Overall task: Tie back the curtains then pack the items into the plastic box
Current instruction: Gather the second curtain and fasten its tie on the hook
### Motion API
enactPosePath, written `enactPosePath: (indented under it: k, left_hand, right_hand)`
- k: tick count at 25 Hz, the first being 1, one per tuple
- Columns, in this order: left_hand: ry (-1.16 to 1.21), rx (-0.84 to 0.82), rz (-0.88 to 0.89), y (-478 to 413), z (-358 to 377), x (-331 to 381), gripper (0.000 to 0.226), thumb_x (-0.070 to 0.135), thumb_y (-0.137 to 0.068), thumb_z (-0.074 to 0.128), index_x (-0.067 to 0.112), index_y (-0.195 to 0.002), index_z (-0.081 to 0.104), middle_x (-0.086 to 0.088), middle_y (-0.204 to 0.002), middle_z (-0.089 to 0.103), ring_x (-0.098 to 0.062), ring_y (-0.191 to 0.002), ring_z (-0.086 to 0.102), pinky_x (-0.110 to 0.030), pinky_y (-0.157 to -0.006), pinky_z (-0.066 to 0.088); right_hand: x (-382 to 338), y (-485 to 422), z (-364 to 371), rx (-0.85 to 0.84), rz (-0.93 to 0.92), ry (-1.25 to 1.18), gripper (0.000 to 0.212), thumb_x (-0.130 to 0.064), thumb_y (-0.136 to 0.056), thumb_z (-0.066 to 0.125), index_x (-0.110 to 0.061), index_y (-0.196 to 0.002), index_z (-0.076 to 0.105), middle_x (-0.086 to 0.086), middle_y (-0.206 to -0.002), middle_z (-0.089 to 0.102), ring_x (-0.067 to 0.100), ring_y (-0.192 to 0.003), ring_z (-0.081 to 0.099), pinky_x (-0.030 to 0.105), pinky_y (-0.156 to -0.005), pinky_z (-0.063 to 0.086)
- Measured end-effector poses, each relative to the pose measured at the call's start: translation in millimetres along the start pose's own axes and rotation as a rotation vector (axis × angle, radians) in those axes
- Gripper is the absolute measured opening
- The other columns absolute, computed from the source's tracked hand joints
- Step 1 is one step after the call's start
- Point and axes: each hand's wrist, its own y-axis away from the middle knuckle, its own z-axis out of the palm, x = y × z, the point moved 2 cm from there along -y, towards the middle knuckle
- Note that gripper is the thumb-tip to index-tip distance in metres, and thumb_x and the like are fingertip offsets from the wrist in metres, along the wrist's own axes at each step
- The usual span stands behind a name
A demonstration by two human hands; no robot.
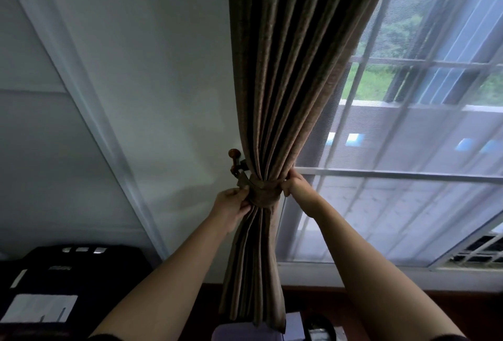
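A brown curtain [288,68] hangs in front of a white wall [149,68] at the left edge of a barred window [408,177]. Its pleats are gathered into a tight waist about halfway down and flare out again below. A matching brown tieback [262,193] is wrapped around that waist, and its left end runs up to a dark wooden holdback hook [236,162] fixed to the wall just beside the curtain. The left hand [231,204] is at the left side of the bundle, its fingers and thumb curled and pinching the tieback just below the hook. The right hand [295,184] is on the opposite side, its fingers wrapped around the gathered curtain at the level of the tieback. Both forearms reach up from the bottom of the view. A black object with white labels [68,272] sits low on the left, and a pale purple object [245,334] shows at the bottom edge, partly hidden by the curtain's hem.
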Motion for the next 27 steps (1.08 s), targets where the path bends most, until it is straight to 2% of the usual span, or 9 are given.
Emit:
enactPosePath:
  k: [3,5,7,9,12,15,20,23,27]
  left_hand:
    - [-0.014,-0.017,0.035,2.3,-3.2,4.1,0.019,0.008,-0.091,0.057,0.004,-0.108,0.053,-0.012,-0.1,0.061,-0.017,-0.085,0.059,-0.031,-0.086,0.049]
    - [-0.007,0.026,0.066,3.3,-8.9,12.6,0.012,0.01,-0.09,0.058,0.007,-0.102,0.055,-0.011,-0.097,0.06,-0.02,-0.087,0.059,-0.03,-0.08,0.05]
    - [0.027,0.038,0.055,2.0,-12.8,21.8,0.006,0.01,-0.091,0.056,0.007,-0.087,0.059,-0.009,-0.089,0.062,-0.018,-0.082,0.06,-0.027,-0.076,0.05]
    - [0.011,0.035,0.027,-0.7,-13.8,24.7,0.011,0.003,-0.091,0.054,0.006,-0.082,0.059,-0.009,-0.082,0.061,-0.014,-0.075,0.059,-0.022,-0.069,0.051]
    - [-0.028,0.079,0.038,-5.6,-13.9,17.8,0.009,0.001,-0.092,0.053,0.002,-0.084,0.058,-0.01,-0.078,0.06,-0.015,-0.069,0.059,-0.021,-0.064,0.052]
    - [-0.11,0.179,0.074,-3.0,-20.4,0.5,0.015,0.017,-0.095,0.051,0.006,-0.089,0.059,-0.006,-0.074,0.06,-0.016,-0.067,0.059,-0.022,-0.067,0.052]
    - [-0.611,0.324,0.161,20.6,-33.3,-44.8,0.034,0.031,-0.095,0.044,0.014,-0.068,0.057,-0.011,-0.09,0.066,-0.03,-0.091,0.065,-0.035,-0.088,0.049]
    - [-0.883,0.391,0.15,43.1,-37.5,-81.2,0.041,0.031,-0.097,0.041,0.0,-0.084,0.063,-0.023,-0.096,0.067,-0.035,-0.093,0.062,-0.036,-0.081,0.047]
    - [-0.93,0.367,0.064,75.6,-43.9,-132.0,0.041,0.03,-0.098,0.039,-0.004,-0.091,0.062,-0.024,-0.093,0.065,-0.036,-0.095,0.061,-0.034,-0.072,0.043]
  right_hand:
    - [6.2,-0.6,-5.9,0.334,-0.157,0.253,0.039,0.002,-0.076,0.054,-0.012,-0.112,0.059,0.001,-0.101,0.055,0.019,-0.101,0.058,0.024,-0.08,0.044]
    - [14.4,6.7,-10.5,0.437,-0.277,0.141,0.034,-0.018,-0.076,0.065,-0.019,-0.109,0.061,0.002,-0.107,0.059,0.021,-0.102,0.059,0.029,-0.083,0.048]
    - [17.4,14.0,-10.3,0.376,-0.327,0.055,0.041,-0.036,-0.074,0.067,-0.023,-0.111,0.058,0.002,-0.11,0.062,0.018,-0.101,0.061,0.03,-0.084,0.05]
    - [14.3,16.2,-8.3,0.33,-0.333,0.108,0.05,-0.042,-0.073,0.072,-0.022,-0.115,0.055,0.001,-0.114,0.06,0.01,-0.101,0.06,0.026,-0.086,0.049]
    - [17.2,14.2,-7.0,0.342,-0.318,0.191,0.052,-0.039,-0.077,0.073,-0.019,-0.12,0.054,0.002,-0.119,0.057,0.008,-0.105,0.058,0.027,-0.09,0.047]
    - [38.3,20.0,-8.6,0.32,-0.252,0.21,0.063,-0.046,-0.083,0.064,-0.017,-0.135,0.044,0.001,-0.134,0.051,0.012,-0.12,0.05,0.031,-0.1,0.043]
    - [94.0,41.2,-6.0,0.241,-0.062,0.297,0.063,-0.046,-0.094,0.044,-0.01,-0.143,0.031,0.009,-0.147,0.038,0.019,-0.135,0.037,0.039,-0.113,0.031]
    - [137.0,61.7,-5.9,0.127,0.02,0.389,0.056,-0.04,-0.098,0.035,-0.007,-0.144,0.029,0.011,-0.149,0.035,0.021,-0.137,0.032,0.033,-0.114,0.024]
    - [181.7,102.5,-0.5,-0.007,0.107,0.454,0.058,-0.04,-0.099,0.032,-0.006,-0.145,0.026,0.012,-0.152,0.03,0.022,-0.14,0.029,0.031,-0.113,0.021]
